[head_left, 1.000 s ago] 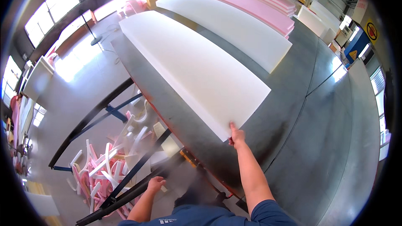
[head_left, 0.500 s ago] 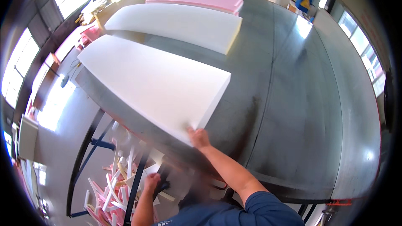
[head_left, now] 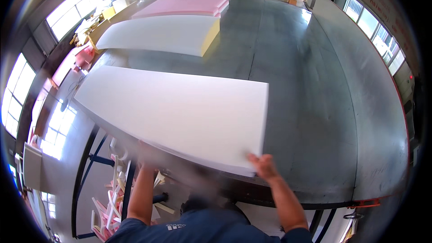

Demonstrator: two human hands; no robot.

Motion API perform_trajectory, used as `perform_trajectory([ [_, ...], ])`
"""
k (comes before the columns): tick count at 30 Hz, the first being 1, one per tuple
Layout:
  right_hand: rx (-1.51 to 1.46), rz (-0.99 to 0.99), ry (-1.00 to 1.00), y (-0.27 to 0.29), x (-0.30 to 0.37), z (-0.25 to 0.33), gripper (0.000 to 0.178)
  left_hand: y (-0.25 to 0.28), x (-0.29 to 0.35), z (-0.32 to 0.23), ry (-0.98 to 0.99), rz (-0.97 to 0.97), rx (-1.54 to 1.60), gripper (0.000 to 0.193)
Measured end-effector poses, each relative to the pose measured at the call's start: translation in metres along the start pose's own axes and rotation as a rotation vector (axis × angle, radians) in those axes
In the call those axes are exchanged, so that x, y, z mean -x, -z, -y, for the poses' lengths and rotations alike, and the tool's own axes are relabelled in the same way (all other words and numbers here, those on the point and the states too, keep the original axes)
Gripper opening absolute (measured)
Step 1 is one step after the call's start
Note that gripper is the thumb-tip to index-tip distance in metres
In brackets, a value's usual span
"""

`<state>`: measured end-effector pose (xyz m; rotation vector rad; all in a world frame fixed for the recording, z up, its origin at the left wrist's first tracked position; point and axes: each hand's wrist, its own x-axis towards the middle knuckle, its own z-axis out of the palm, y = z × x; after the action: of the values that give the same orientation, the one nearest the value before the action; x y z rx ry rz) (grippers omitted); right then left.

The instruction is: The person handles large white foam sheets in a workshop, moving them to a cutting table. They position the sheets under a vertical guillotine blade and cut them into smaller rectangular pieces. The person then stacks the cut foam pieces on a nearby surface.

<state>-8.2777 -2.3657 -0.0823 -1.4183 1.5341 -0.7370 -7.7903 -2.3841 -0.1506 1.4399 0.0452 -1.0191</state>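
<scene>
A large white foam slab lies on the grey metal table, its near long edge along the table's front edge. My right hand is closed on the slab's near right corner, thumb on the top face and the other fingers at the end face. At the slab's near edge, further left, is my left hand; its fingers are blurred and partly hidden by the edge, so their grip does not show. Behind this slab rests another thick white slab with a yellowish end face.
Pink foam sheets are stacked at the far left of the metal table. Pink and white foam offcuts lie in a heap below, beside the dark table legs. A raised panel borders the table's right side.
The near slab has turned, its right end swinging toward me and to the right with my right hand. My left hand has risen from below the table to the slab's near edge. The view has shifted.
</scene>
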Motion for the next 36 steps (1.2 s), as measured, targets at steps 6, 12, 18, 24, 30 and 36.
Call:
perform_trajectory([
  [6, 0.193, -0.453, -0.105, 0.247, 0.101, -0.115, 0.042, -0.056, 0.167, 0.129, 0.315, 0.802, -0.433, 0.065],
  [12, 0.021, -0.811, -0.557, 0.339, 0.182, -0.310, 0.040, -0.046, 0.177, 0.178, 0.219, 0.993, -0.744, 0.057],
  [18, -0.550, -1.185, -0.641, 0.167, 0.170, -0.322, 0.058, 0.007, 0.064, 0.124, -0.026, 0.565, -0.696, 0.053],
  [24, -0.881, -0.940, -0.796, 0.048, 0.114, -0.176, 0.056, 0.027, -0.031, 0.084, 0.057, 0.139, -0.702, 0.051],
  [30, -0.829, -0.927, -0.798, 0.060, 0.094, -0.181, 0.049, -0.001, -0.023, 0.068, 0.056, 0.216, -0.434, 0.055],
  [36, -0.519, -1.089, -0.544, 0.047, 0.072, -0.167, 0.043, -0.006, -0.035, 0.049, -0.235, 0.207, -0.581, 0.046],
])
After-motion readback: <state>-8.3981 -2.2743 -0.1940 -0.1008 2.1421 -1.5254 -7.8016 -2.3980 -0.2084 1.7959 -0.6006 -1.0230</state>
